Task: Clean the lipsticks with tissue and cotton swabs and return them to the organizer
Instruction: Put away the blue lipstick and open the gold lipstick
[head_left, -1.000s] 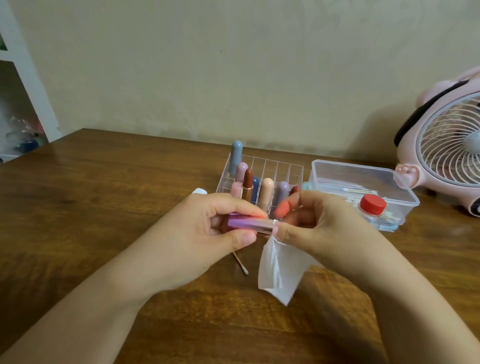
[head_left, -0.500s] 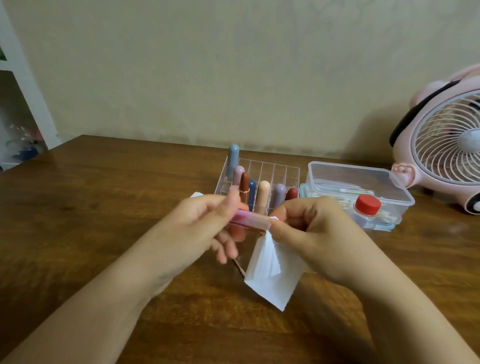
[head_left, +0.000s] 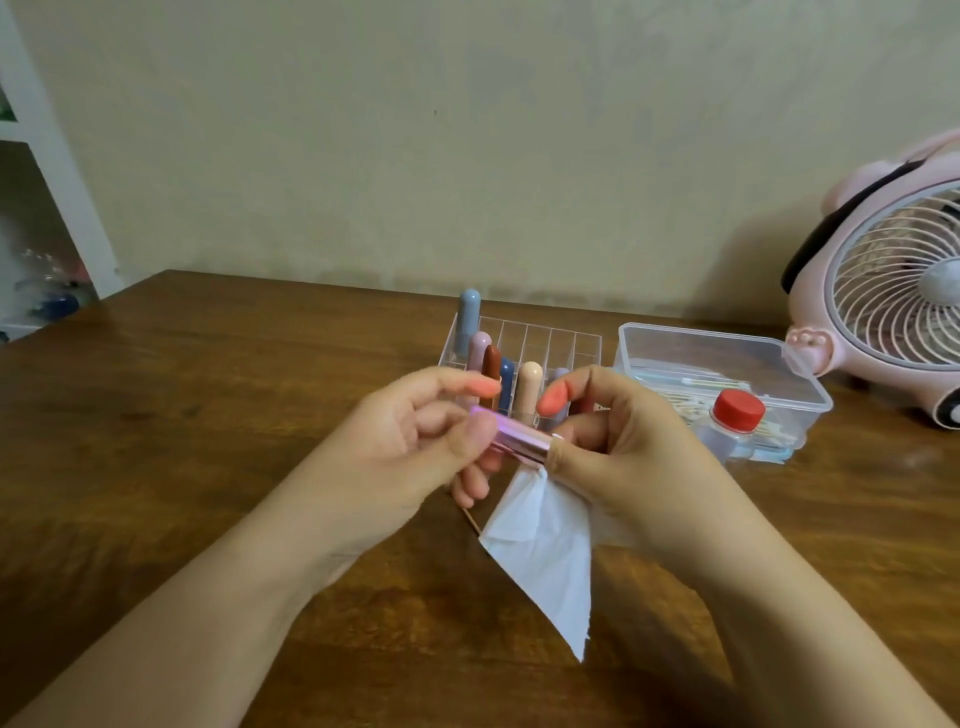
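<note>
Head view looks down at two bare hands meeting over a wooden bench (head_left: 208, 415). Left hand (head_left: 384, 457) has its grip pinched on a shiny pink lipstick tube (head_left: 511, 440), thumb on top and fingers curled beneath, so the tube's near end is hidden behind the thumb. Right hand (head_left: 618, 441) has its grip clenched round the tube's other end through a white tissue (head_left: 545, 561); whether the bullet is exposed there cannot be made out. The tissue's loose part hangs down from that grip above the bench. A thin cotton swab (head_left: 471, 521) lies on the bench under the hands, mostly covered. Just behind the hands stands a clear acrylic organizer (head_left: 550, 340) with several upright lipsticks (head_left: 530, 389) in its front and left cells, partly blocked by the fingers. Right of it sits a clear plastic box (head_left: 727, 358) holding cotton swabs and a red-capped bottle (head_left: 735, 421); its contents are blurred. A pink fan (head_left: 893, 291) is cut off at the right edge. No writing is readable anywhere
</note>
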